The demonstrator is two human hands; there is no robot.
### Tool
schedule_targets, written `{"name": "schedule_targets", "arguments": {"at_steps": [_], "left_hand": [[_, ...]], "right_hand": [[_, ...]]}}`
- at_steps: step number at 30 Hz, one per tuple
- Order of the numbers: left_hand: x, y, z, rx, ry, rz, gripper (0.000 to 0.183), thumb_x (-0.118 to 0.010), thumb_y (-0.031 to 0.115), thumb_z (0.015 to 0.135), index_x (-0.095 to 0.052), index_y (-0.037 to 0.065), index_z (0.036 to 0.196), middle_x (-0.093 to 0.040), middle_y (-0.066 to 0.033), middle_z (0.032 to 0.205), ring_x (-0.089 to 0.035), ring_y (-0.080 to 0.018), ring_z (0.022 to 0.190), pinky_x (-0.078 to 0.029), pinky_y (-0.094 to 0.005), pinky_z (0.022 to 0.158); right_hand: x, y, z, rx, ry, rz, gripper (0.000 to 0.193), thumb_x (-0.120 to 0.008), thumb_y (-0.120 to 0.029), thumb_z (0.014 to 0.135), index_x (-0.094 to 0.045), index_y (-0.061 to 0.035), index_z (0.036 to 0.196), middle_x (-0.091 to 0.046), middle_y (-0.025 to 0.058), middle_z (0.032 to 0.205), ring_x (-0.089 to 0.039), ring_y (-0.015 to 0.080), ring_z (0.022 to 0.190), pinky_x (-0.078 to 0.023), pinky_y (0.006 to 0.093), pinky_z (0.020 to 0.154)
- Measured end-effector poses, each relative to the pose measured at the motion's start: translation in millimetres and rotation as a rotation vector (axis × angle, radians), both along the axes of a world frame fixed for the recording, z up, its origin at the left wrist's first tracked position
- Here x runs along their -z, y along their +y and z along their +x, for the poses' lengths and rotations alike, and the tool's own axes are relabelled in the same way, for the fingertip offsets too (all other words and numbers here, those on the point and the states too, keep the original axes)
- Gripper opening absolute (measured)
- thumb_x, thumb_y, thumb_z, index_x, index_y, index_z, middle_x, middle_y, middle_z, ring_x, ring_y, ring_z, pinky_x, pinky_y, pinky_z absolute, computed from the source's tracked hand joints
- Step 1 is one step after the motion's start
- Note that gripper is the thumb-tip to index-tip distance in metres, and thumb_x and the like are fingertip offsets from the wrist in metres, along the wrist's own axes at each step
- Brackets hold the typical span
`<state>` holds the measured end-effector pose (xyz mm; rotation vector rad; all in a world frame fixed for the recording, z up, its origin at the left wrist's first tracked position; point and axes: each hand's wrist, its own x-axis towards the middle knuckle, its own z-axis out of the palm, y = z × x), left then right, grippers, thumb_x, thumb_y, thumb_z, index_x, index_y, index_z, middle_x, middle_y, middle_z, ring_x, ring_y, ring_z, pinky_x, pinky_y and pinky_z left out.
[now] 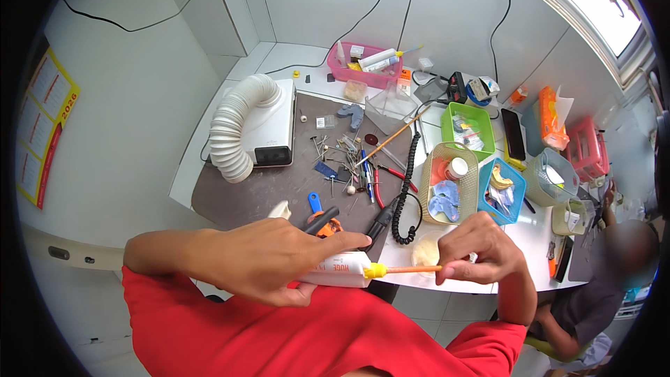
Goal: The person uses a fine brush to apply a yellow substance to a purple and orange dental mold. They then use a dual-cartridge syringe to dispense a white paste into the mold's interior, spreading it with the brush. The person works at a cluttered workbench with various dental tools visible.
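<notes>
My left hand (272, 258) is wrapped round a white cartridge (338, 269) with red print, held level above my lap at the near table edge. From its yellow collar (375, 270) a slim orange-brown mixing tip (412, 269) points right. The fingers of my right hand (481, 248) are closed on the far end of that tip. Just beyond my left hand are a dark rod (322, 220), a blue-handled tool (315, 202) and an orange piece (331, 226); my hand partly covers them. A pale lump (426, 250) lies behind the mixing tip.
A white machine with a ribbed hose (234, 126) stands left on the dark mat. Several burs and small tools (345, 160) are scattered mid-table. A coiled black cord (401, 216), a beige basket (460, 153), a green basket (481, 115) and a blue basket (513, 185) stand right. Another person (593, 307) sits far right.
</notes>
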<state>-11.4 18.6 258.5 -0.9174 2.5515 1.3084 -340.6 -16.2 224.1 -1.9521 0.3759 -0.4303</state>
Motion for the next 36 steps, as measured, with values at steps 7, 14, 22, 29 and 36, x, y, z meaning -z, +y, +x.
{"name": "schedule_targets", "arguments": {"at_steps": [7, 14, 22, 29, 36], "left_hand": [[-14, 41, -19, -0.191, 0.249, 0.273, 0.057, -0.067, 0.036, 0.096, -0.043, 0.006, 0.138, -0.068, -0.0181, 0.093, -0.070, -0.0348, 0.080, -0.054, -0.0424, 0.073], [-32, 71, -15, -0.190, 0.392, 0.255, 0.049, -0.074, 0.022, 0.090, -0.051, 0.010, 0.132, -0.068, -0.0124, 0.106, -0.070, -0.0305, 0.094, -0.054, -0.0376, 0.082], [-50, 71, -5, -0.568, 0.479, 0.163, 0.043, -0.073, 0.013, 0.090, -0.053, 0.010, 0.127, -0.064, -0.0017, 0.073, -0.061, -0.0064, 0.064, -0.048, -0.0252, 0.063], [-58, 33, 18, -0.688, 0.470, 0.291, 0.042, -0.072, 0.015, 0.090, -0.052, 0.008, 0.127, -0.065, -0.0018, 0.077, -0.062, -0.0063, 0.067, -0.049, -0.0247, 0.068], [-44, 12, 37, -0.603, 0.460, 0.113, 0.035, -0.071, 0.020, 0.092, -0.056, 0.006, 0.121, -0.067, -0.0041, 0.078, -0.063, -0.0113, 0.063, -0.050, -0.0274, 0.064]], "right_hand": [[-33, 18, 13, 0.076, -0.029, 0.083, 0.035, -0.056, -0.021, 0.101, -0.070, -0.0049, 0.074, -0.056, 0.0029, 0.057, -0.055, 0.0168, 0.051, -0.041, 0.0316, 0.050], [-57, 44, -3, 0.031, -0.086, 0.275, 0.042, -0.052, -0.023, 0.105, -0.066, -0.0021, 0.072, -0.058, 0.0033, 0.057, -0.055, 0.0127, 0.048, -0.041, 0.0289, 0.047], [-12, 14, 2, 0.632, 0.090, 0.101, 0.041, -0.059, -0.023, 0.104, -0.066, 0.0014, 0.072, -0.057, 0.0037, 0.051, -0.054, 0.0094, 0.044, -0.040, 0.0269, 0.044], [6, -26, 62, 0.899, 0.167, -0.108, 0.015, -0.070, -0.017, 0.095, -0.075, -0.0031, 0.098, -0.069, 0.0075, 0.070, -0.063, 0.0135, 0.057, -0.048, 0.0284, 0.056], [-82, -19, 104, 0.575, -0.039, -0.565, 0.037, -0.075, -0.011, 0.086, -0.066, -0.0083, 0.122, -0.067, 0.0055, 0.094, -0.066, 0.0204, 0.082, -0.052, 0.0306, 0.060]]}}
